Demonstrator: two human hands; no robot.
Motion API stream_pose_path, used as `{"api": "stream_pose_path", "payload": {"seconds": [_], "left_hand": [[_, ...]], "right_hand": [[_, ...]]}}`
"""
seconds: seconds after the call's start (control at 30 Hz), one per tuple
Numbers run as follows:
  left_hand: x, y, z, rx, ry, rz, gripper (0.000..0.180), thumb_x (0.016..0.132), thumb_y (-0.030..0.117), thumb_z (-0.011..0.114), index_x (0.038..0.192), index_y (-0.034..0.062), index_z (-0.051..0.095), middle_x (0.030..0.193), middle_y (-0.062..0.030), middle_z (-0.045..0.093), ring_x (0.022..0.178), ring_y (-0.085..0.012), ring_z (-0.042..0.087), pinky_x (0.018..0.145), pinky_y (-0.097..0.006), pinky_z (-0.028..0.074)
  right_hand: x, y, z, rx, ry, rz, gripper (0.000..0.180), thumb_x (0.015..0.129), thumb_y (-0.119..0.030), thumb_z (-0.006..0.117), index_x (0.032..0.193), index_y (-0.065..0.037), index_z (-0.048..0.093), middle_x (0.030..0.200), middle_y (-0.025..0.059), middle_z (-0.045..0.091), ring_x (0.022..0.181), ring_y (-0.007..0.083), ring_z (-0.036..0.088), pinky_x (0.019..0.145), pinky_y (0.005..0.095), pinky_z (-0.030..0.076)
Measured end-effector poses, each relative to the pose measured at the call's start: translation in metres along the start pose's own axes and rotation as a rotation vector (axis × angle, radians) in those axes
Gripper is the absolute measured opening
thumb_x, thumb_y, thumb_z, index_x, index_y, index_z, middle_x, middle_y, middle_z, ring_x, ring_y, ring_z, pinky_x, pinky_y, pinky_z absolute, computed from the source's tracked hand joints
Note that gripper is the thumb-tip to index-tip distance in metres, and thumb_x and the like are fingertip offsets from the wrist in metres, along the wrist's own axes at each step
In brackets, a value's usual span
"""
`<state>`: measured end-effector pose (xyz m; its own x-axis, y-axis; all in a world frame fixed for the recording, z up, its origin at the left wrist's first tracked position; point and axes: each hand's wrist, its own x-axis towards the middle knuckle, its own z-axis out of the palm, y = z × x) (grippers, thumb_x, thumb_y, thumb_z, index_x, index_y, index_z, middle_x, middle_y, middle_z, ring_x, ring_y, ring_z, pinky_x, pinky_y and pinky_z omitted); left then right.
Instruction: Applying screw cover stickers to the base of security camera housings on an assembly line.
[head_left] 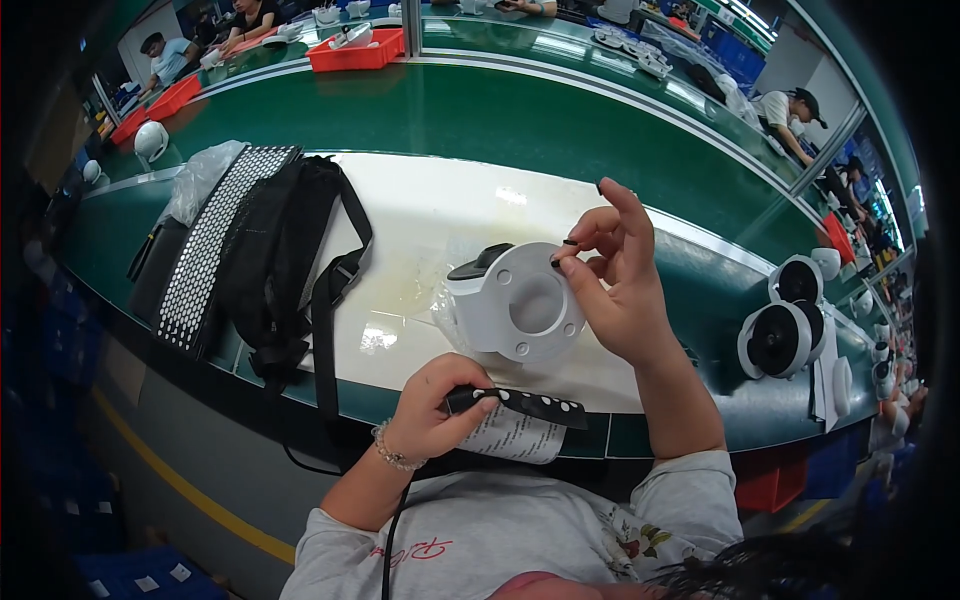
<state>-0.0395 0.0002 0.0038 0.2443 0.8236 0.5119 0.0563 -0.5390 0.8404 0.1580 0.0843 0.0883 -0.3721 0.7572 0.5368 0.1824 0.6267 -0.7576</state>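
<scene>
Just left of the white housing's lower edge, my left hand (445, 405) is closed on a black strip (545, 406) with a row of white round spots. A printed white paper (515, 436) hangs below that strip. My right hand (622, 275) is over the right rim of the white housing (478, 308), its thumb and a finger pinching a small black pad (557, 264). More small dark bits show at its other fingertips. The housing's round face has a large central opening and several small round recesses. A dark part sits at its upper left, with clear plastic film beside it.
A black backpack (275, 255) with loose straps and a perforated panel (215, 250) lie at left on the white mat (400, 190). Round white-and-black units (780, 338) stand at right. Red bins (357, 50) and several people are beyond the green bench.
</scene>
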Motion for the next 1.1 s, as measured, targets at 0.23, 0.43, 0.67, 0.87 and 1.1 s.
{"api": "stream_pose_path", "payload": {"seconds": [0.23, 0.43, 0.67, 0.87, 1.1], "left_hand": [[0.000, 0.001, 0.000, 0.011, 0.008, -0.018, 0.017, 0.071, 0.002, 0.065, 0.084, 0.0016, 0.054, 0.080, -0.0083, 0.056, 0.073, -0.0174, 0.055, 0.067, -0.026, 0.043], [0.000, 0.001, 0.001, 0.033, 0.023, -0.010, 0.016, 0.072, 0.002, 0.065, 0.083, 0.0020, 0.054, 0.080, -0.0078, 0.056, 0.073, -0.0166, 0.054, 0.066, -0.026, 0.042], [0.000, 0.002, 0.001, 0.023, 0.018, -0.031, 0.015, 0.072, 0.003, 0.065, 0.082, 0.0020, 0.053, 0.079, -0.0068, 0.056, 0.072, -0.0159, 0.054, 0.066, -0.025, 0.042], [0.000, 0.001, 0.003, 0.015, 0.031, -0.045, 0.014, 0.073, 0.004, 0.065, 0.081, 0.0019, 0.054, 0.079, -0.0064, 0.056, 0.072, -0.0153, 0.054, 0.067, -0.025, 0.042], [-0.002, 0.000, 0.002, 0.023, 0.033, -0.038, 0.014, 0.073, 0.004, 0.064, 0.082, 0.0018, 0.054, 0.080, -0.0066, 0.056, 0.072, -0.0151, 0.054, 0.067, -0.025, 0.042]], "right_hand": [[-0.001, 0.004, 0.005, -0.374, 0.030, -0.327, 0.065, 0.075, 0.011, 0.052, 0.129, -0.013, 0.026, 0.096, 0.0111, 0.058, 0.078, 0.0168, 0.061, 0.053, 0.0235, 0.045], [-0.006, -0.004, 0.005, -0.639, 0.018, -0.501, 0.067, 0.070, 0.014, 0.053, 0.127, -0.012, 0.030, 0.104, 0.0153, 0.059, 0.082, 0.0249, 0.063, 0.058, 0.0290, 0.051], [-0.010, -0.020, 0.010, -0.681, -0.001, -0.476, 0.058, 0.068, 0.005, 0.053, 0.121, -0.014, 0.044, 0.107, 0.0110, 0.057, 0.085, 0.0275, 0.061, 0.060, 0.0327, 0.051], [-0.015, -0.041, 0.008, -0.816, -0.142, -0.284, 0.053, 0.072, 0.000, 0.057, 0.122, -0.013, 0.044, 0.109, 0.0123, 0.057, 0.093, 0.0279, 0.058, 0.069, 0.0333, 0.049], [0.001, -0.005, -0.002, -0.347, 0.104, -0.301, 0.050, 0.076, 0.000, 0.060, 0.120, -0.004, 0.037, 0.084, 0.0074, 0.054, 0.090, 0.0214, 0.053, 0.087, 0.0373, 0.038]]}}
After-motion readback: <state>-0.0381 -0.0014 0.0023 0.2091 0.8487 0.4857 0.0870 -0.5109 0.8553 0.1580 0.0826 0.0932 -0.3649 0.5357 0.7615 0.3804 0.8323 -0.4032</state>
